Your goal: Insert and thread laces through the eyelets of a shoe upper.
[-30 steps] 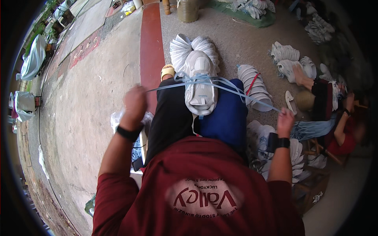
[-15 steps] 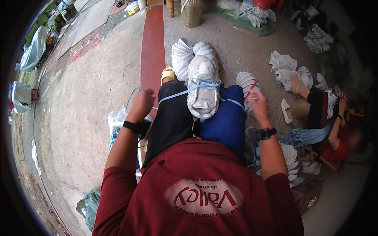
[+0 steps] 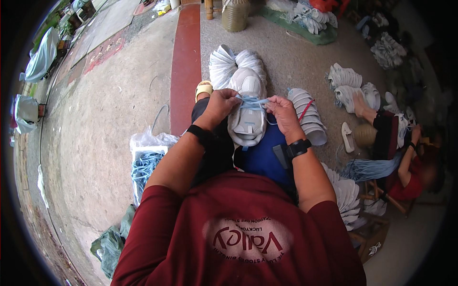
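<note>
A white and grey sneaker (image 3: 247,127) rests on my lap between my thighs, its toe pointing away from me. Light blue shoelace (image 3: 253,102) runs in rows across its front. On the shoe's left side, my left hand (image 3: 220,107) pinches the lace between thumb and fingers. Opposite it, my right hand (image 3: 283,113) has its fingertips closed on the lace at the right edge. The fingers partly hide where the lace enters the eyelets.
Stacked white shoe uppers (image 3: 237,62) lie beyond the sneaker, with another stack (image 3: 307,117) at right. A white basket (image 3: 135,183) at left holds blue laces (image 3: 147,167). A seated person (image 3: 405,167) works at far right, near hanging blue laces (image 3: 369,167).
Both hands have come inward from wide apart to the shoe's lacing. The lace ends stretched out to the sides before; now the fingers grip lace close to the shoe.
</note>
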A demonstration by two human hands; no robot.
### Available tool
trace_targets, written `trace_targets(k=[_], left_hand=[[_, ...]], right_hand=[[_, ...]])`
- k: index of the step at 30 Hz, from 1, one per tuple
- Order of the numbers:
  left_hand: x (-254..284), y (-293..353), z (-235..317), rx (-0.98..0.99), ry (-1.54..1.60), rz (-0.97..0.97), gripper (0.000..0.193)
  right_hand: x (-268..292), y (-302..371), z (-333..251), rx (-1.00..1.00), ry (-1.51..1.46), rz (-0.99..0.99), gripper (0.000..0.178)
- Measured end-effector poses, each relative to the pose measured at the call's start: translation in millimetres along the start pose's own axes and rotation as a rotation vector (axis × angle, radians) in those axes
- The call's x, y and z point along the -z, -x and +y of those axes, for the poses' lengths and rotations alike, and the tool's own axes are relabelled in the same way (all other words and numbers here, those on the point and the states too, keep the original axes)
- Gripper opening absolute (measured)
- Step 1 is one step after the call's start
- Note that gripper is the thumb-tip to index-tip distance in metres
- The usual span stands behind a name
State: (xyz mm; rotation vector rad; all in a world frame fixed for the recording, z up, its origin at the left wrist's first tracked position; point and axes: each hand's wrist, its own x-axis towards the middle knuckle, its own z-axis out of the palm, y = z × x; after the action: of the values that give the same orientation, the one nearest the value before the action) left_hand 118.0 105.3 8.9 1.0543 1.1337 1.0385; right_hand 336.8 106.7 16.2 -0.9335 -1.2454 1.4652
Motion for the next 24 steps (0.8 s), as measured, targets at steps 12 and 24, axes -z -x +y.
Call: trace_targets(k=[12, 24], left_hand=[[-4.3, 19.2, 21.0, 0.093, 0.129, -0.106, 0.025], [-0.1, 20.2, 17.1, 0.070, 0.149, -0.124, 0.016]], right_hand=[[-1.2, 10.2, -1.9, -0.247, -0.190, 0.151, 0.016], [-8.0, 17.1, -16.5, -0.173, 0.428, 0.120, 0.029]])
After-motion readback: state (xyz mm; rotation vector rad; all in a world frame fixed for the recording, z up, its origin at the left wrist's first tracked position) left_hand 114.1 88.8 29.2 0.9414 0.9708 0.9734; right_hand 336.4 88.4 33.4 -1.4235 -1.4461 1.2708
